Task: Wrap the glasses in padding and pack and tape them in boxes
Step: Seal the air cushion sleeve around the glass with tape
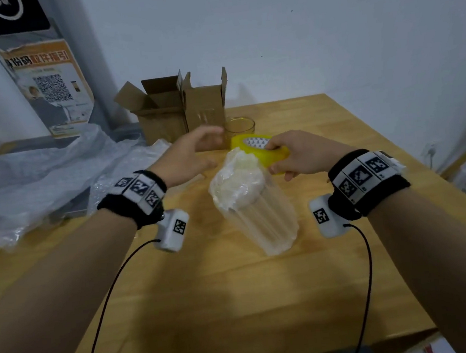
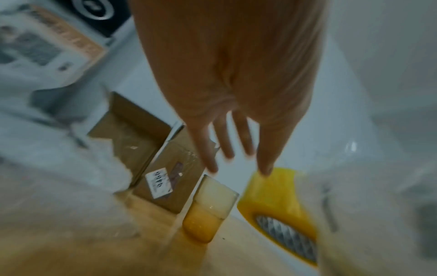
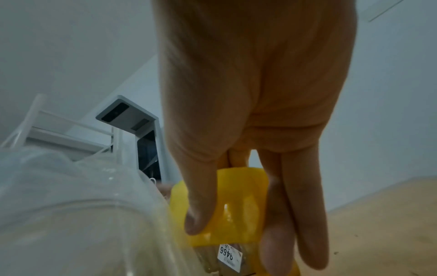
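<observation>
wrapped glass [image 1: 253, 203], a tall tumbler bundled in clear air-column padding with white stuffing bulging from its top, lies tilted on the light wooden table [image 1: 239, 305] between my two wrists, nothing holding it. my right hand [image 1: 304, 154] is clamped on the yellow roll of packing tape [image 1: 260, 149], thumb on the outer face and fingers curled round the rim, just past the top of the bundle. my left hand [image 1: 186, 155] is spread, fingers straight, gripping nothing, reaching toward the bare clear drinking glass [image 1: 239, 128] and the two open brown cardboard boxes [image 1: 179, 110] at the far edge. crumpled clear plastic sheeting [image 1: 39, 173] lies off to the left.

risks as i judge them: the padding looks unsecured, so it could spring loose or the stuffing could pop out before tape goes on. the bundle is round and unsupported, so a knock from either wrist could roll it toward the table edge. the left fingers are close to the bare glass, which stands unpadded by the boxes; a careless sweep could tip it. i can't tell whether the tape end is free; hunting for it one-handed would stall things. left wrist view is blurred.
</observation>
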Demonstrator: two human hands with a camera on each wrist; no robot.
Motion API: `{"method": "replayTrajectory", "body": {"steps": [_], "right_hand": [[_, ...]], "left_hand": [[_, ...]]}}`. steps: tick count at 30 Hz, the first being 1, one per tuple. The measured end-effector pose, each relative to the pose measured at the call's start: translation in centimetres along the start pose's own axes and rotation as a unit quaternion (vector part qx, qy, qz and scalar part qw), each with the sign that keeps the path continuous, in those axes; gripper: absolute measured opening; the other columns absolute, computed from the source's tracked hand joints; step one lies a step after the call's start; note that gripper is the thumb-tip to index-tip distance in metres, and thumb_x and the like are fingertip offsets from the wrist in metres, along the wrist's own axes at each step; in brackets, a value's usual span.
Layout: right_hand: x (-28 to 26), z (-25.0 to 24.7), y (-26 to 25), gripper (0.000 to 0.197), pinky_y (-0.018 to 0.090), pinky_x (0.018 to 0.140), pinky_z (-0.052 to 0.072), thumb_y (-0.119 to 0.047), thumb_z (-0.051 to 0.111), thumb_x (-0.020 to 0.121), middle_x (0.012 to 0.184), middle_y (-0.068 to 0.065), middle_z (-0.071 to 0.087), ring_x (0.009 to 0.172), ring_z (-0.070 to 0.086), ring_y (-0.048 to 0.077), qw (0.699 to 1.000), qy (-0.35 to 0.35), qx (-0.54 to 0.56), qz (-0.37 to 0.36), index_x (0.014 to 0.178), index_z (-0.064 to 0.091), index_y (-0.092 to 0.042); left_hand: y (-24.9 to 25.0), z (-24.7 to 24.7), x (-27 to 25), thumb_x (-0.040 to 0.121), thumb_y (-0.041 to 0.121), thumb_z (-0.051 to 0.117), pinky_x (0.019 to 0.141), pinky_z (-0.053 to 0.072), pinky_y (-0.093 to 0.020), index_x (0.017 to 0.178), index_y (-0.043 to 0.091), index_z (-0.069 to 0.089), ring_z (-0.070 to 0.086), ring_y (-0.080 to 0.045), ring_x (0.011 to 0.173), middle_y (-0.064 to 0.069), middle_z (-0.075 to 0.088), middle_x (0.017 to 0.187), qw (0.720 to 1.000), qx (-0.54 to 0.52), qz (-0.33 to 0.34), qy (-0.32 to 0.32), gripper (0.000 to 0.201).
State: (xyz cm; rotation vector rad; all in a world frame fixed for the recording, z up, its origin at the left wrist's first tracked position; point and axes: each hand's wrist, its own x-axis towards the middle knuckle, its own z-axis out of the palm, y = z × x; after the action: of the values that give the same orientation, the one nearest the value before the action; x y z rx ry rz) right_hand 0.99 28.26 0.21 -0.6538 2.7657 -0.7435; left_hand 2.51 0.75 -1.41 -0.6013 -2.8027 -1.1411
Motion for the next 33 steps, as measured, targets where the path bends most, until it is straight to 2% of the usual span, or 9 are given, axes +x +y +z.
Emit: {"method": "replayTrajectory", "body": {"steps": [3,5,9,14,16,20,24,27,33], "right_hand": [[-0.3,0.5,0.6,0.056,0.044,0.083,0.063,-0.030,0.072,0.097,0.143,-0.001,0.048,0.071,0.076,0.015,0.999,0.010,0.000,0.037,0.146,0.050,-0.016],[-0.3,0.9,0.7,0.061,0.044,0.082,0.063,-0.030,0.072,0.097,0.145,0.003,0.049,0.072,0.077,0.017,0.998,0.018,0.018,0.050,0.150,0.047,-0.014],[-0.2,1.6,0.6,0.060,0.045,0.080,0.064,-0.027,0.070,0.098,0.129,0.010,0.062,0.072,0.077,0.022,0.996,0.038,0.043,0.074,0.150,0.046,-0.010],[0.2,2.4,0.0,0.040,0.042,0.065,0.065,-0.014,0.057,0.095,0.082,0.017,0.075,0.061,0.075,0.025,0.992,0.060,0.033,0.105,0.135,0.059,-0.010],[0.3,2.3,-0.5,0.042,0.035,0.063,0.059,-0.014,0.058,0.094,0.096,0.016,0.075,0.071,0.073,0.028,0.992,0.084,-0.004,0.096,0.136,0.061,-0.015],[0.3,2.2,-1.3,0.039,0.034,0.085,0.050,-0.023,0.067,0.094,0.127,0.009,0.066,0.110,0.064,0.031,0.988,0.127,-0.046,0.075,0.132,0.066,-0.019],[0.3,2.6,-2.2,0.039,0.041,0.092,0.054,-0.023,0.066,0.093,0.128,0.012,0.066,0.115,0.063,0.036,0.984,0.160,-0.054,0.055,0.131,0.064,-0.019],[0.3,2.7,-3.2,0.048,0.041,0.096,0.051,-0.023,0.067,0.095,0.137,0.012,0.062,0.122,0.060,0.037,0.981,0.173,-0.077,0.045,0.142,0.058,-0.019],[0.5,2.3,-4.5,0.053,0.035,0.064,0.054,-0.012,0.060,0.094,0.138,0.009,0.058,0.090,0.061,0.030,0.985,0.138,-0.089,0.052,0.145,0.054,-0.020]], "left_hand": [[-1.1,1.2,-3.1,0.086,-0.003,0.076,0.097,0.050,-0.018,0.138,0.035,0.050,0.059,-0.001,0.124,0.018,0.064,0.125,0.977,-0.093,-0.055,-0.186,0.070],[-1.7,2.6,-4.2,0.081,0.001,0.083,0.098,0.049,-0.022,0.142,0.027,0.049,0.061,-0.010,0.125,0.009,0.068,0.129,0.958,-0.171,-0.058,-0.223,0.074],[-1.0,5.3,-4.6,0.065,0.034,0.095,0.104,0.052,-0.034,0.149,0.019,0.041,0.059,-0.025,0.132,-0.005,0.064,0.139,0.922,-0.344,-0.060,-0.168,0.101],[0.6,9.4,-4.7,0.053,0.038,0.099,0.093,0.057,-0.041,0.153,0.016,0.036,0.061,-0.030,0.129,-0.013,0.061,0.141,0.879,-0.462,-0.117,-0.026,0.120],[1.2,10.0,-4.4,0.057,0.035,0.093,0.097,0.056,-0.045,0.150,0.014,0.040,0.061,-0.032,0.127,-0.014,0.063,0.138,0.872,-0.472,-0.125,0.045,0.108],[1.8,9.2,-4.4,0.056,0.041,0.094,0.107,0.051,-0.050,0.144,0.017,0.048,0.066,-0.024,0.122,-0.007,0.068,0.130,0.903,-0.403,-0.108,0.108,0.102],[2.0,9.1,-4.6,0.061,0.027,0.096,0.095,0.055,-0.028,0.135,0.034,0.041,0.066,-0.003,0.113,0.005,0.064,0.128,0.920,-0.359,-0.096,0.127,0.092],[2.0,9.0,-4.8,0.074,0.007,0.090,0.090,0.056,-0.024,0.137,0.027,0.039,0.066,0.001,0.109,0.004,0.062,0.128,0.923,-0.338,-0.083,0.166,0.084],[1.4,8.5,-4.8,0.066,0.012,0.096,0.098,0.057,-0.032,0.140,0.022,0.038,0.066,-0.002,0.111,0.006,0.061,0.127,0.931,-0.280,-0.092,0.218,0.095]]}}
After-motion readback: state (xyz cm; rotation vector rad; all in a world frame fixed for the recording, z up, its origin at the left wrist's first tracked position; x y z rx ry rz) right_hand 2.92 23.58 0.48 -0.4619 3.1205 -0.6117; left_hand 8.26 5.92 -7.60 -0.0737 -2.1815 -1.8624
